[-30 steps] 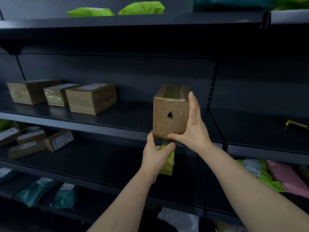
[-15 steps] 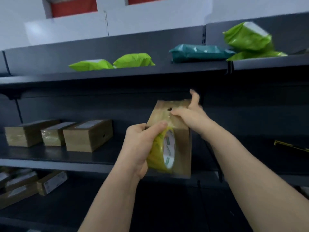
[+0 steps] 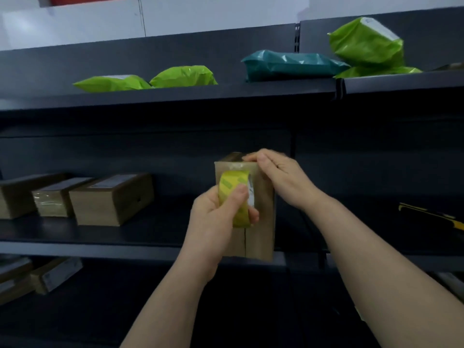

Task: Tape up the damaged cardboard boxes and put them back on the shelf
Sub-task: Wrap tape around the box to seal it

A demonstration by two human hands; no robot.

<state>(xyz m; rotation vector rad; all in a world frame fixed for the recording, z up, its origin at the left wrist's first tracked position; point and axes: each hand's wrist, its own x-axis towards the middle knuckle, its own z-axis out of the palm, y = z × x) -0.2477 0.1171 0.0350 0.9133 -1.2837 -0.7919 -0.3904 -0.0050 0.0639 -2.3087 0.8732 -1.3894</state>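
Looking from the head view, the left hand [image 3: 216, 222] grips the tape roll [image 3: 233, 197], thumb across its face, against the box [image 3: 261, 222] front. Just above the roll, the right hand [image 3: 278, 177] curls over the box's top edge, steadying it upright on the shelf [image 3: 125, 247] lip. Judged best: pin the tape end under the right fingers, then draw the roll straight down the seam below, taut.

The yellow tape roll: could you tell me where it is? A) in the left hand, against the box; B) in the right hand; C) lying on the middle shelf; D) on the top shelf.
A: the left hand grips the yellow tape roll against the cardboard box, whose top the right hand holds.
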